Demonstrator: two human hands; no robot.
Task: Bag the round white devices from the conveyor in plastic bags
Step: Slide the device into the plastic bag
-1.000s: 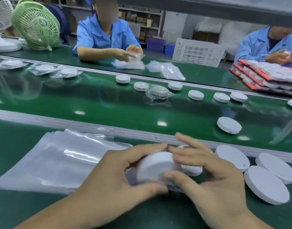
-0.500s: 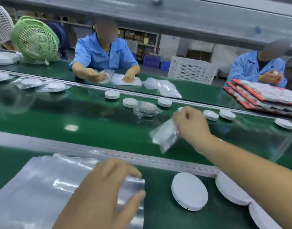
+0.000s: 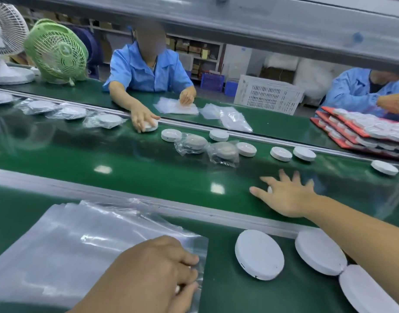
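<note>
**Right hand splayed over belt, left hand on bags**

At 3 o'clock the right hand hangs over the glossy green conveyor belt with its fingers spread wide; contact cannot be told. At 6 o'clock the left hand pinches the corner of the stack of clear plastic bags. Three round white plastic devices lie at 5 o'clock on the near green table.
</note>
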